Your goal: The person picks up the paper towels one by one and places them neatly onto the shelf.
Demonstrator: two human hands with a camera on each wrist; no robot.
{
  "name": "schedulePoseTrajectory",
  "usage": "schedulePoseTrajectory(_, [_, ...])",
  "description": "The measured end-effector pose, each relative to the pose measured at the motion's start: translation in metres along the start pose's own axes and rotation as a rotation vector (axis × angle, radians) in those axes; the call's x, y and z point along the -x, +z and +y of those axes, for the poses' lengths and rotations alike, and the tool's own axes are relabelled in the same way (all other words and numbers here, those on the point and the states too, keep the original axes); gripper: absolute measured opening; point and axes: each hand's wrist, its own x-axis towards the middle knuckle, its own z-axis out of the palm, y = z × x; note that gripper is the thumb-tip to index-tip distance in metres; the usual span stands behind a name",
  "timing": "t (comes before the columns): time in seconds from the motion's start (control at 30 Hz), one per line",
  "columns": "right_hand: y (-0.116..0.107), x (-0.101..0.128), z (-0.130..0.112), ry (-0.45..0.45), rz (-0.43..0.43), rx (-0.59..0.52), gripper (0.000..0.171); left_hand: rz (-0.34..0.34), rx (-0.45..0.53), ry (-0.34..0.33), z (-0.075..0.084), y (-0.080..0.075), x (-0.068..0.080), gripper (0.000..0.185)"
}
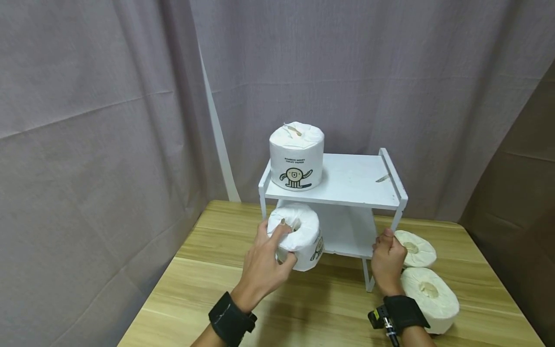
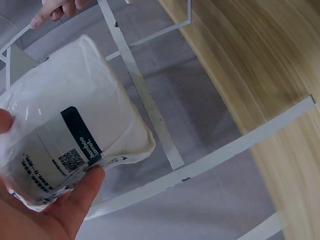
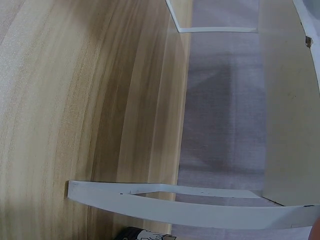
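Note:
My left hand point(image 1: 263, 264) pinches a wrapped toilet paper roll point(image 1: 310, 226), fingers over its top by the core hole and thumb on the side. The roll is tilted, in front of the lower shelf point(image 1: 349, 229) of a white two-tier rack point(image 1: 355, 178). In the left wrist view, the thumb presses beside the dark label on this roll point(image 2: 45, 95). My right hand point(image 1: 387, 262) grips the rack's right front upright with curled fingers. A second toilet paper roll point(image 1: 297, 164) stands upright on the left of the rack's top shelf, its printed figure facing me.
Two more toilet paper rolls point(image 1: 433, 299) stand on the wooden table point(image 1: 204, 270), right of the rack and close to my right wrist. The rack's front right leg point(image 3: 150, 205) shows in the right wrist view. Grey curtains point(image 1: 347, 72) hang behind and at the left.

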Motion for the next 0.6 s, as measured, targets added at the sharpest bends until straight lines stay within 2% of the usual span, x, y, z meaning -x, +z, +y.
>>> schedulePoseTrajectory(0.2, [-0.002, -0.001, -0.002, -0.008, -0.005, 0.014, 0.065, 0.004, -0.035, -0.024, 0.000, 0.004, -0.005, 0.044])
schedulePoseTrajectory(0.6, [-0.003, 0.000, -0.006, 0.009, -0.019, 0.015, 0.067, 0.017, -0.060, -0.001, 0.005, 0.011, -0.018, 0.041])
